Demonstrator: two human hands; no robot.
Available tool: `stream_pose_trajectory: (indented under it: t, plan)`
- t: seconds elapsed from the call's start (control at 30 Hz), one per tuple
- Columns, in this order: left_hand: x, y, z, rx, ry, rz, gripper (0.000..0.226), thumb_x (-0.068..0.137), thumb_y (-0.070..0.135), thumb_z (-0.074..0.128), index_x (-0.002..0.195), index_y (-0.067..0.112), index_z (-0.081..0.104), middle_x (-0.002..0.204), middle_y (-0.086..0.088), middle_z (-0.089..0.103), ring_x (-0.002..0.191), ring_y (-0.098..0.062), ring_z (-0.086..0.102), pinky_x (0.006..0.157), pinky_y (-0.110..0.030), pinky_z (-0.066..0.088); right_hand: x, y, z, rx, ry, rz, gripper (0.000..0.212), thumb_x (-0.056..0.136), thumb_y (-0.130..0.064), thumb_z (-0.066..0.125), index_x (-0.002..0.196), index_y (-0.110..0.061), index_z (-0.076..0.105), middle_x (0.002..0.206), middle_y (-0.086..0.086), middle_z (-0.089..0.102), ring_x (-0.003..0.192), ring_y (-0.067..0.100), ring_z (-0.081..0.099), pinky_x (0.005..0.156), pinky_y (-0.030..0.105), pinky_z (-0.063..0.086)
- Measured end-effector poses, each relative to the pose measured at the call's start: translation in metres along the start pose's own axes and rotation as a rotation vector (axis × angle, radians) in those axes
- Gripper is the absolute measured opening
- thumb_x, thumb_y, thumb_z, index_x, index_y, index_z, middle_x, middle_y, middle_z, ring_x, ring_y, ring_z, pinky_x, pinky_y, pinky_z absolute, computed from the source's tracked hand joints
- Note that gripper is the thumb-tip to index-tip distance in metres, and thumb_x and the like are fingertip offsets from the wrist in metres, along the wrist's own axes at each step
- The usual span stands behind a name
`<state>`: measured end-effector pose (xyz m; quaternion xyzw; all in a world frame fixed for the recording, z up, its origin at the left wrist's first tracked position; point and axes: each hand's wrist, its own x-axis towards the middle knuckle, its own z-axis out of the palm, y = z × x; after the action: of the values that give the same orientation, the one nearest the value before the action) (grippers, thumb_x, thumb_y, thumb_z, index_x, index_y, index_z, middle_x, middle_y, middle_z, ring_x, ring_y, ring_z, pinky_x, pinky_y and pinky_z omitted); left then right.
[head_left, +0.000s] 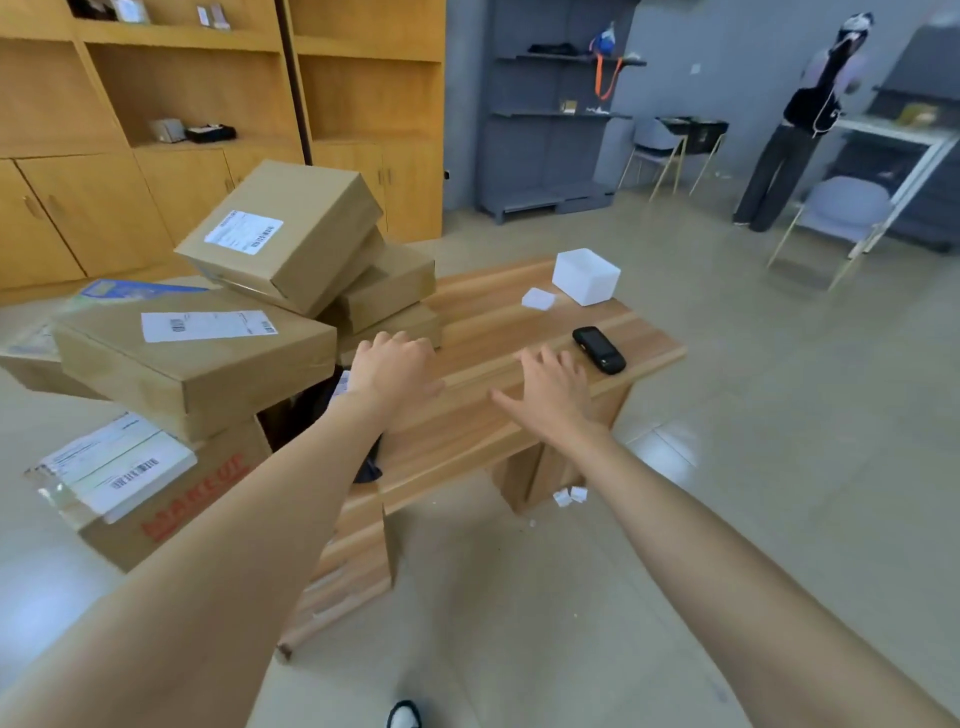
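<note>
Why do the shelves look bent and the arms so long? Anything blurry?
Head view: the wide-angle lens bows the wooden shelves and stretches both forearms; the left hand and right hand look soft, the far person blurrier; pale glare on the floor.

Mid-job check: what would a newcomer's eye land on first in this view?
First, the untidy pile of labelled cardboard boxes at left, its top box sharply tilted. Next, the left hand and right hand, stretched out with relaxed fingers over the wooden table at centre. Then the black handheld device lying near the table's right edge, just beyond the right hand, with a white box behind it.
</note>
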<state>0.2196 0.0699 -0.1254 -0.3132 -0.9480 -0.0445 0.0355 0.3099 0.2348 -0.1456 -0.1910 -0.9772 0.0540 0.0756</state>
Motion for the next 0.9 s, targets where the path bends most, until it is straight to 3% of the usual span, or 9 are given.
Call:
stream_pose_trajectory:
  t: [0.43,0.9]
  plan:
    - [0.235,-0.037,0.01,-0.019,0.058,-0.018,0.047,0.092,0.044,0.052,0.131,0.019,0.052,0.125,-0.01,0.055,0.116,-0.03,0.048,0.095,-0.04,0.037,0.221,0.023,0.013,-0.003,0.037,0.005,0.06,0.089,-0.058,0.048,0.132,-0.017,0.045,0.132,0.005,0.046,0.125,0.028,0.038,0.1,0.038,0.03]
    - [0.351,-0.056,0.047,-0.103,0.023,-0.163,0.044,0.092,0.041,0.052,0.132,0.023,0.05,0.129,-0.006,0.053,0.12,-0.028,0.046,0.096,-0.037,0.036,0.386,0.035,0.053,0.025,-0.022,-0.144,0.06,0.089,-0.057,0.049,0.132,-0.017,0.045,0.132,0.007,0.047,0.12,0.029,0.04,0.099,0.038,0.031]
